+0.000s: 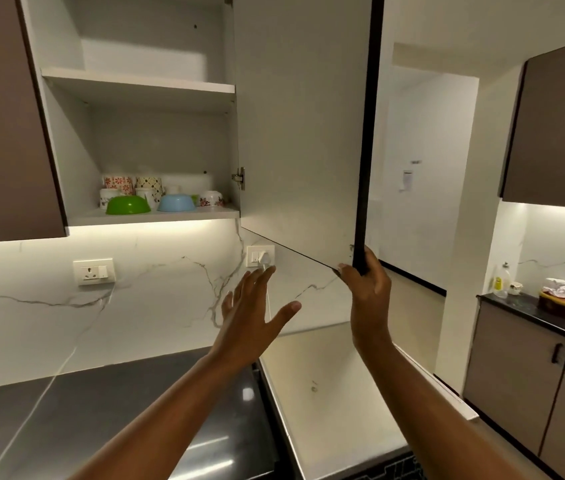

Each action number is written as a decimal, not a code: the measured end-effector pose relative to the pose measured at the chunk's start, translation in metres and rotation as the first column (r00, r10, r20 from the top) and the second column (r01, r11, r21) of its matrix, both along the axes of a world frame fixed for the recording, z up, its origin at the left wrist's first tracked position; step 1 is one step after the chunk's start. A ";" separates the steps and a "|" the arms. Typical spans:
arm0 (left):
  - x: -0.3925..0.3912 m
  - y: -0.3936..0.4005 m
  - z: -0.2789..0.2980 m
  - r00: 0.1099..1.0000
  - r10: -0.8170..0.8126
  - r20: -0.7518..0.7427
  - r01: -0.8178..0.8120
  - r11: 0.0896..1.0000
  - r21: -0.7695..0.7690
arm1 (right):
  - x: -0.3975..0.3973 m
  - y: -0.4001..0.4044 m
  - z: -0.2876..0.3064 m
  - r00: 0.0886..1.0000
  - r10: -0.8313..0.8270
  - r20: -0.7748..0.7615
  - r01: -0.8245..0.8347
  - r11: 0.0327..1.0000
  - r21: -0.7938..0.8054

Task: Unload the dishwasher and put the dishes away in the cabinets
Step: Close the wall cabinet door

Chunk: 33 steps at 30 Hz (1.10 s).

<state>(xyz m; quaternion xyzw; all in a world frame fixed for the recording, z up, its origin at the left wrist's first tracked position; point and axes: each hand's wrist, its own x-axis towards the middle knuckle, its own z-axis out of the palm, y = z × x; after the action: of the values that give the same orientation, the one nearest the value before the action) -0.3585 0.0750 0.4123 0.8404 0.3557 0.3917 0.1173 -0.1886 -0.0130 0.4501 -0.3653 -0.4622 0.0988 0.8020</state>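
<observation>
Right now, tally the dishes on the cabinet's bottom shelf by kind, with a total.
Plain bowls, upside down: 2, green bowl and blue bowl
Floral bowl: 1
Patterned cups in view behind: at least 4, such as the red-flowered cup; others may be hidden
Total: at least 7

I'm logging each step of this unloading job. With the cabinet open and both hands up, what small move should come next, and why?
Probably let go of the cabinet door: it stands wide open, the right hand grips its lower corner, and the left hand is open, holding no dish to shelve.
</observation>
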 end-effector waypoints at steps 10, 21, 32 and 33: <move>-0.025 -0.022 0.020 0.912 -0.218 0.347 0.218 0.975 0.040 | -0.078 0.008 -0.005 0.978 0.090 0.187 -0.106 0.991 0.080; -0.118 0.018 0.025 0.812 -0.167 0.559 0.073 0.979 0.188 | -0.175 0.074 0.012 0.937 -0.036 0.347 0.006 0.996 0.089; -0.219 0.115 0.017 0.588 -0.099 0.803 0.242 0.968 -0.058 | -0.281 0.188 -0.007 0.828 -0.086 0.554 0.100 0.995 0.005; -0.228 0.124 0.020 0.569 -0.102 0.816 0.268 0.961 -0.067 | -0.287 0.197 -0.009 0.805 -0.099 0.585 0.123 0.992 -0.001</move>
<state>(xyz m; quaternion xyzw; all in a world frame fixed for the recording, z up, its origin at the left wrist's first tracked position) -0.5868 0.1990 0.4321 0.5896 0.2080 0.6802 0.3826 -0.4753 0.1841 0.4408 -0.4199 -0.6615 -0.0561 0.6188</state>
